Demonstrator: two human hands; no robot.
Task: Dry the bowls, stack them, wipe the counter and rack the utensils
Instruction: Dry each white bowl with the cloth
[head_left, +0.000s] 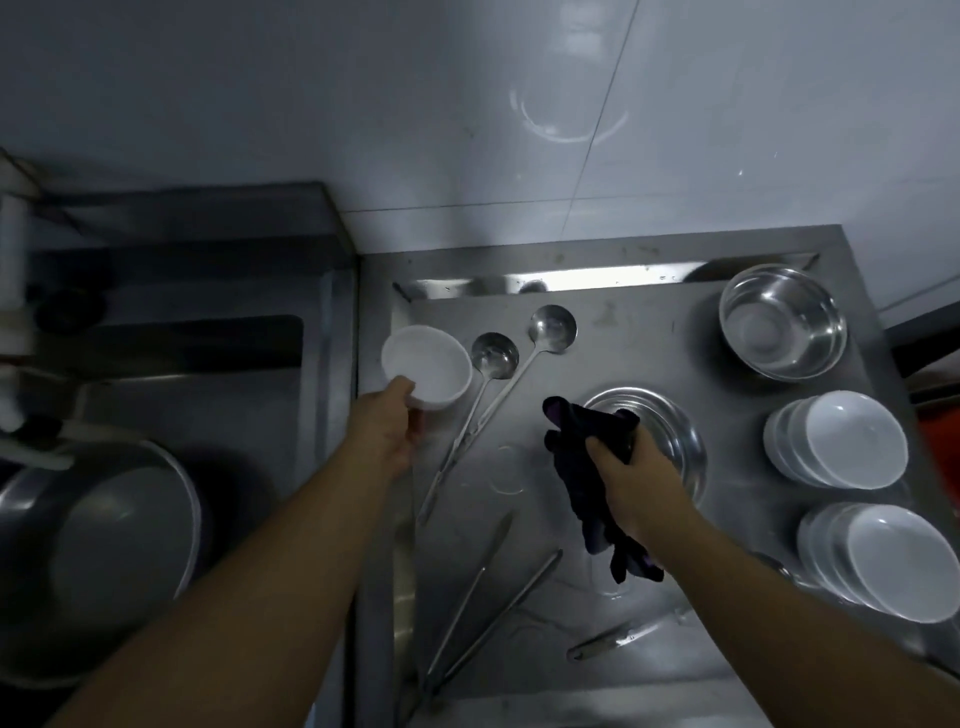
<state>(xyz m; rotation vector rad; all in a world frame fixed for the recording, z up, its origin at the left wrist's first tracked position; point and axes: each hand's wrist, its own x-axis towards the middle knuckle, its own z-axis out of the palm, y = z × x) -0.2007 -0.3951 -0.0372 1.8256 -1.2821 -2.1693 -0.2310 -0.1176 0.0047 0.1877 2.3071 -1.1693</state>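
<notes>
Nearest the person, long-handled utensils (488, 618) are lying loose across the wet steel counter (649, 332), with a smaller tool (618, 640) beside them, none of them racked yet. To the right, two leaning stacks of white bowls (878, 561) and (839, 440) are sitting near the counter's right edge.

Further in, the right hand (636, 480) is clutching a dark cloth (587, 478), its grip wrapped around the bunched fabric with the loose ends hanging both ways, and it is hovering over a steel basin (675, 441) on the counter. The left hand (387, 428) is holding a single white bowl (427, 366) by its near rim, thumb over the edge, the grip pinching only that one spot; the bowl is hanging above the counter's left edge, close to the sink (171, 364) beside it.

Beyond the hands, two ladles (519, 348) are lying with their cups toward the wall, and a second steel bowl (782, 325) is sitting at the far right corner.

The likely trouble is that rim pinch: a wet, smooth bowl held at one point could be slipping as the cloth pushes into it, and it would be dropping onto steel or into the sink. The stacks are tilting already, so adding another bowl carelessly could be sending one sliding off the edge. The dangling cloth could also be snagging a ladle handle.
</notes>
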